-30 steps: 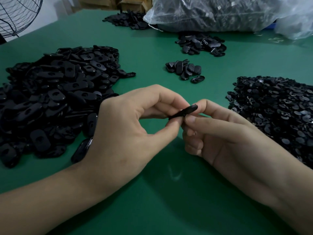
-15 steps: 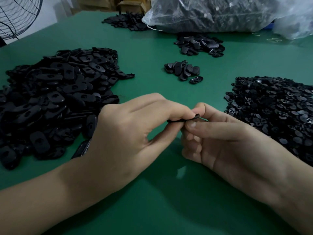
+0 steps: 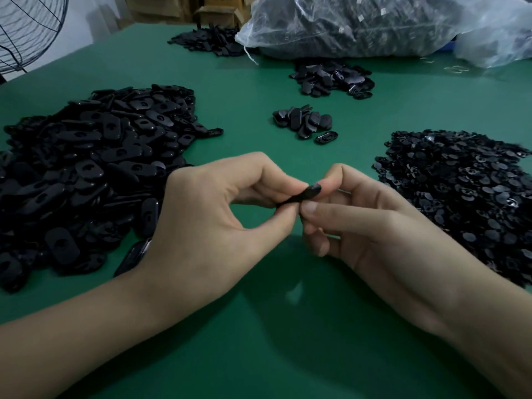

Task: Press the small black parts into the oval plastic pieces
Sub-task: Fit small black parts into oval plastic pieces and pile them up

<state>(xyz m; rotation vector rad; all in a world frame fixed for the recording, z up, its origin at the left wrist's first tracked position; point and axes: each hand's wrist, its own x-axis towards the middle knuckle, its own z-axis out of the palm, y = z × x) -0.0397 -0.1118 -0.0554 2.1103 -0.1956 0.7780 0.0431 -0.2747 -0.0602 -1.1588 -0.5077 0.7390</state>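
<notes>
Black oval piece (image 3: 300, 196) sits pinched between both hands: left hand (image 3: 213, 223) and right hand (image 3: 365, 226).

A green table (image 3: 259, 110) fills the view, its matte top catching a faint pale glare near the front. Beyond its far edge stand cardboard boxes (image 3: 214, 12). A wire fan guard (image 3: 28, 30) sits far left against a pale wall (image 3: 92, 21).

Factory assembly bench: green table (image 3: 259, 355), bulk part piles (image 3: 95, 168), bagged stock (image 3: 359, 24).

Bare green table (image 3: 259, 341) lies between oval pile (image 3: 86, 168) and small-parts pile (image 3: 460, 197).
</notes>
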